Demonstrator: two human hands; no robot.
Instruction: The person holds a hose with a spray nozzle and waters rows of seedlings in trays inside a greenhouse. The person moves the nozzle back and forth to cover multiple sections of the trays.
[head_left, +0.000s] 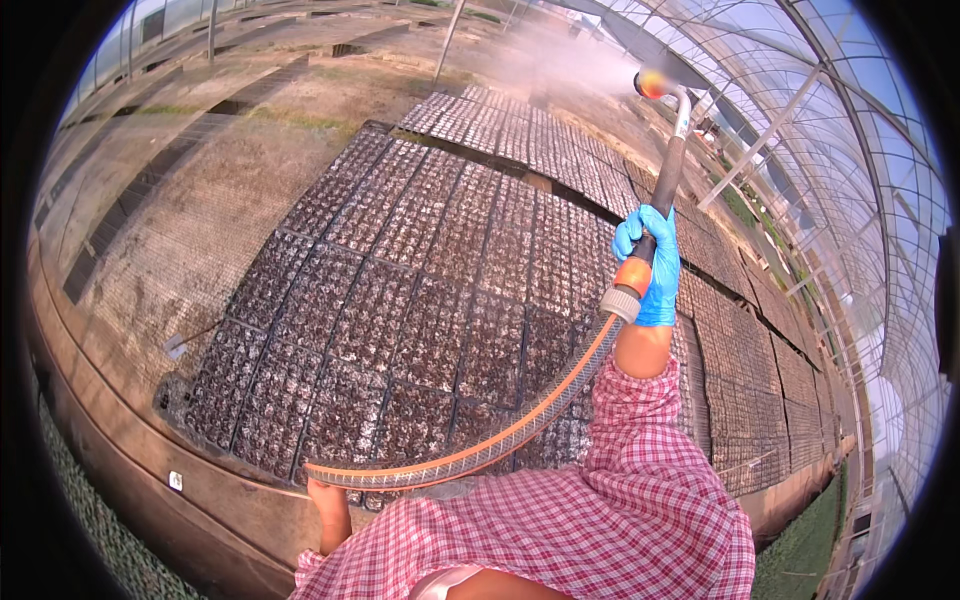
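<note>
My right hand (657, 259), in a blue disposable glove, grips the dark handle of a watering wand (670, 176). The wand points up and away, and its orange-yellow spray head (652, 82) throws a mist of water to the left. An orange coupling (634, 276) and a grey collar join the wand to a clear braided hose with orange stripes (480, 454). The hose curves down to my bare left hand (328, 501), which is closed around it; the fingers are partly hidden. Below lie seedling trays (360, 300) with dark, white-flecked fill in their cells.
The trays rest on a mesh-topped bench (172, 225) with a raised front rim (225, 510). More trays (739, 360) lie to the right, and a further row (517, 127) lies beyond a gap. Metal posts (761, 139) hold up the greenhouse frame. A small white tag (175, 481) is on the rim.
</note>
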